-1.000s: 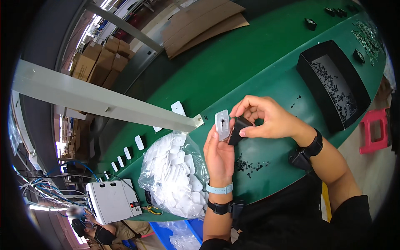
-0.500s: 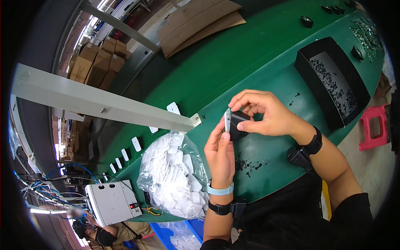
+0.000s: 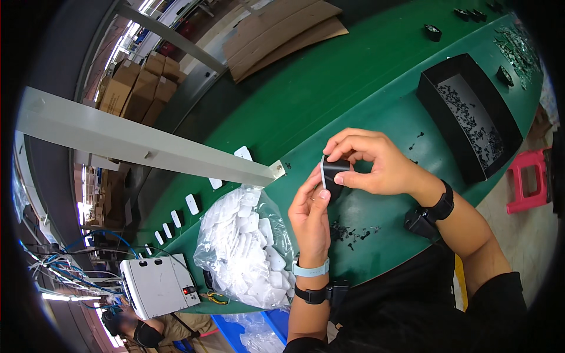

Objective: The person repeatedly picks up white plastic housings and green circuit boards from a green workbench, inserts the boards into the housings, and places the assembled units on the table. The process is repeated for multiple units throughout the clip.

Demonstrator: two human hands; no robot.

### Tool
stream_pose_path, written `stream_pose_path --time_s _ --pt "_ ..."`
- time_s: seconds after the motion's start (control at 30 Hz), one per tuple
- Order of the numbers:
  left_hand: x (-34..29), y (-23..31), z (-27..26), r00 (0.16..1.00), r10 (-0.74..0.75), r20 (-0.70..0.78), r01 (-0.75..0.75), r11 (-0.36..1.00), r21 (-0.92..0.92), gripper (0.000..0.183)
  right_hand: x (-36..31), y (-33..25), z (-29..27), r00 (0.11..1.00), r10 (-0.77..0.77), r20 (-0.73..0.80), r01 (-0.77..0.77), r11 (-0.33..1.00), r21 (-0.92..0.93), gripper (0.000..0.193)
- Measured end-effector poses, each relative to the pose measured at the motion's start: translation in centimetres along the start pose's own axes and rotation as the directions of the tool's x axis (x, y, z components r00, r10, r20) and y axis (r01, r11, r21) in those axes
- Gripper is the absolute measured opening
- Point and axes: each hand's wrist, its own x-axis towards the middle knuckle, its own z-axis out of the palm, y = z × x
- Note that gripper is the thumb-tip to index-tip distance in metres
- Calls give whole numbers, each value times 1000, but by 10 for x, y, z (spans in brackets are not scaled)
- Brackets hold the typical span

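My left hand (image 3: 311, 220) grips a thin white plastic cover (image 3: 322, 176), seen edge-on. Against its right side sits a small black plastic housing (image 3: 334, 169), and my right hand (image 3: 379, 165) is closed round that. The two parts touch face to face with no gap that I can see. Below my hands, several small black screw-like pieces (image 3: 353, 232) lie scattered on the green table. Close to my left forearm stands a clear bag (image 3: 244, 247) full of white covers. Fingers hide part of the housing.
A black box (image 3: 471, 117) of small dark pieces lies to the right. Several white covers (image 3: 192, 204) line the green surface beyond a slanting metal post (image 3: 147, 144). Black housings (image 3: 432, 32) and a heap of small pieces (image 3: 517, 50) lie far right. A white machine (image 3: 159, 285) stands left.
The black housing has come flush against the white cover, which has turned to show only its edge. Both hands have stayed almost in place.
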Motion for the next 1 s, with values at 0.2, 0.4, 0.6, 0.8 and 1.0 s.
stream_pose_path --time_s 0.2,0.4,0.6,0.8,1.0 --pt "-1 1 0 998 64 10 -64 998 25 37 0 -1 3 1000 8 -4 -8 999 31 24" --pt "1 -3 -8 985 154 80 -160 984 80 34 -1 -2 2 1000 -9 1 9 999 33 24" --pt "-1 -3 -4 915 397 73 -382 794 472 33 -3 3 10 992 110 -54 -97 974 206 33" --pt "-3 0 3 817 564 121 -454 500 737 40 -6 -2 12 890 449 86 -457 870 187 39" --pt "-1 2 6 740 635 220 -484 277 830 59 -3 9 36 931 366 -19 -338 877 341 40"
